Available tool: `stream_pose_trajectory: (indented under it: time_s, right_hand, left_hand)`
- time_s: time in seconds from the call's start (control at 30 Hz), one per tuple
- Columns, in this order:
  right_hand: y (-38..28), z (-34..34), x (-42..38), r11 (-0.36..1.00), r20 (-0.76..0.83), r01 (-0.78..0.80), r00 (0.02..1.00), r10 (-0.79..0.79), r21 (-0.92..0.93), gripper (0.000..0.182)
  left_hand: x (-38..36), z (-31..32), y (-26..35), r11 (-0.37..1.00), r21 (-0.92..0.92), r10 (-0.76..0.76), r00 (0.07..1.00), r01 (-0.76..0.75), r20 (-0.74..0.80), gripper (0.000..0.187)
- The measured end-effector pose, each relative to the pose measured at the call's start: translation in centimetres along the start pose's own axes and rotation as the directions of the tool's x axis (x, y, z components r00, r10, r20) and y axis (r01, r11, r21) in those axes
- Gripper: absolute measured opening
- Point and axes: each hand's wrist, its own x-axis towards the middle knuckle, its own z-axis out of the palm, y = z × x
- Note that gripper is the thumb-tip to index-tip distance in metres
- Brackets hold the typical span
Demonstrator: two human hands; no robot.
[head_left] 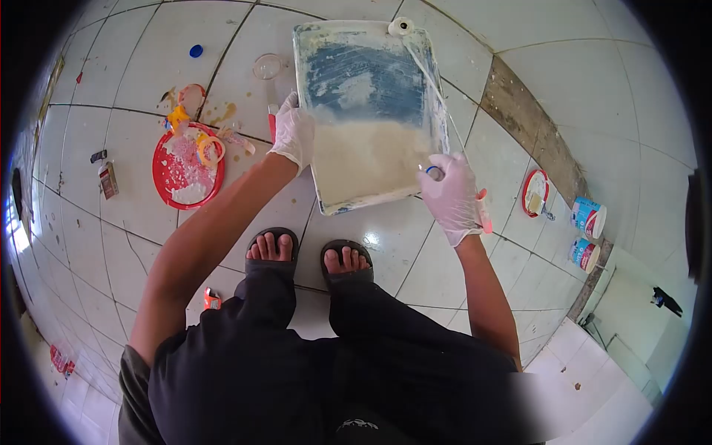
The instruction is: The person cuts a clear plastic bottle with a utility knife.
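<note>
A paint tray point(365, 196) with a blue-stained slope and pale, cream liquid in its near half lies in front of me. My left hand point(294, 133), in a white glove, is closed on its left rim, with a red handle point(272, 124) right beside it. Over the near right edge, my gloved right hand point(451, 191) is closed on a small clear thing with a blue ring point(434, 173); I cannot tell its kind. A paint roller point(401, 27) lies along the tray's right side, its reddish handle point(483, 211) partly hidden behind that hand.
On the tiles at left lie a red lid point(157, 170) with white residue, yellow tape rings point(211, 150) and a blue cap point(196, 51). At right are another red-rimmed lid point(535, 193) and two small tubs point(588, 217). My sandalled feet point(346, 257) stand close before the tray.
</note>
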Motion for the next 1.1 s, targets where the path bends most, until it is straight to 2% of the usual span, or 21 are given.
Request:
stream_pose_trajectory:
  time_s: [0.03, 0.07, 0.1, 0.17, 0.23, 0.3, 0.33, 0.4, 0.5, 0.53, 0.6, 0.7, 0.77, 0.8, 0.83, 0.87, 0.9, 1.0, 1.03, 1.1]
  right_hand:
    - [-0.3, 0.1, -0.1, 0.993, -0.023, 0.1, 0.994, -0.102, -0.069, 0.025]
    - [-1.0, 0.3, -0.3, 0.996, 0.048, 0.069, 0.997, -0.066, -0.054, 0.024]
    - [-1.7, 0.7, -0.4, 0.996, 0.048, 0.064, 0.997, -0.061, -0.055, 0.024]
    - [-3.1, 1.6, -0.6, 0.99, 0.117, 0.129, 0.986, -0.121, -0.056, 0.024]
    - [-4.7, 1.7, -0.9, 0.995, 0.123, 0.099, 0.987, -0.099, 0.011, 0.024]
    - [-5.3, 2.0, -0.8, 0.986, 0.191, 0.044, 0.979, -0.075, 0.159, 0.026]
    - [-5.2, 2.1, -0.7, 0.986, 0.193, 0.045, 0.978, -0.076, 0.159, 0.026]
    - [-4.6, 2.3, -0.4, 0.979, 0.203, -0.004, 0.978, -0.038, 0.202, 0.029]
    - [-3.1, 1.3, 0.1, 0.975, 0.141, -0.058, 0.99, 0.028, 0.212, 0.032]
    - [-2.1, 1.2, 0.5, 0.991, 0.108, -0.011, 0.994, -0.004, 0.135, 0.033]
    - [-1.3, 0.1, 0.9, 0.993, 0.102, -0.054, 0.994, 0.043, 0.108, 0.033]
    - [-1.6, -0.5, 1.0, 0.989, 0.093, -0.136, 0.987, 0.13, 0.065, 0.032]
    - [-1.0, 0.1, 0.7, 0.98, 0.009, 0.16, 0.987, -0.16, -0.115, 0.028]
    - [-1.6, 0.2, 0.7, 0.98, 0.008, 0.162, 0.987, -0.162, -0.113, 0.028]
    - [-2.5, 0.6, 0.5, 0.98, 0.081, 0.165, 0.984, -0.157, -0.112, 0.027]
    - [-3.6, 0.9, 0.4, 0.979, 0.154, 0.168, 0.977, -0.15, -0.111, 0.026]
    - [-4.6, 1.1, 0.3, 0.979, 0.154, 0.171, 0.976, -0.154, -0.108, 0.026]
    - [-7.6, 1.8, 0.4, 0.982, 0.342, 0.187, 0.924, -0.173, -0.009, 0.023]
    - [-8.0, 2.3, 0.6, 0.982, 0.341, 0.19, 0.923, -0.177, -0.005, 0.023]
    - [-8.8, 3.0, 1.1, 0.972, 0.361, 0.219, 0.902, -0.236, 0.09, 0.024]
  left_hand:
    - [0.3, -0.3, -0.1, 0.999, 0.044, 0.006, 0.999, -0.008, 0.036, 0.04]
    - [0.4, -0.3, -0.4, 1.0, -0.023, 0.01, 1.0, -0.009, 0.029, 0.04]
    - [-0.1, 0.4, 0.1, 1.0, -0.021, 0.005, 0.999, -0.005, 0.032, 0.04]
    - [-0.9, 1.4, 1.0, 0.999, -0.049, -0.007, 0.999, 0.005, -0.032, 0.049]
    - [-0.9, 1.2, 1.2, 0.998, -0.022, -0.053, 0.998, 0.053, -0.029, 0.048]
    - [-1.0, 1.6, 1.3, 0.993, -0.095, -0.07, 0.995, 0.063, -0.072, 0.05]
    - [-1.0, 1.6, 1.3, 0.993, -0.096, -0.07, 0.995, 0.063, -0.074, 0.05]
    - [-0.9, 1.4, 1.2, 0.996, -0.033, -0.084, 0.995, 0.082, -0.045, 0.038]
    - [0.1, 0.9, 0.5, 0.996, -0.043, -0.078, 0.997, 0.077, -0.014, 0.04]
    - [0.8, 0.3, 0.0, 0.996, -0.046, -0.077, 0.997, 0.076, -0.019, 0.04]
    - [1.5, -0.8, -0.3, 0.989, -0.035, -0.145, 0.989, 0.146, 0.03, 0.041]
    - [1.1, 0.2, -0.3, 0.997, -0.033, -0.075, 0.997, 0.075, 0.004, 0.036]
    - [-0.5, 1.3, 1.3, 0.996, -0.002, -0.091, 0.996, 0.091, -0.024, 0.032]
    - [-0.9, 1.4, 1.7, 0.993, 0.03, -0.109, 0.993, 0.11, -0.05, 0.029]
    - [-0.5, 1.0, 1.5, 0.994, 0.031, -0.106, 0.993, 0.108, -0.052, 0.029]
    - [-0.1, 0.4, 1.1, 0.99, 0.109, -0.092, 0.996, 0.093, -0.008, 0.028]
    - [0.3, -0.1, 0.9, 0.98, 0.186, -0.08, 0.996, 0.072, 0.036, 0.027]
    - [0.4, -0.5, 1.4, 0.985, 0.105, -0.151, 0.983, 0.14, 0.104, 0.022]
    - [0.6, -0.9, 1.3, 0.985, 0.107, -0.149, 0.984, 0.138, 0.101, 0.022]
    - [0.3, -1.6, 1.6, 0.987, 0.163, -0.028, 0.971, -0.011, 0.239, 0.018]
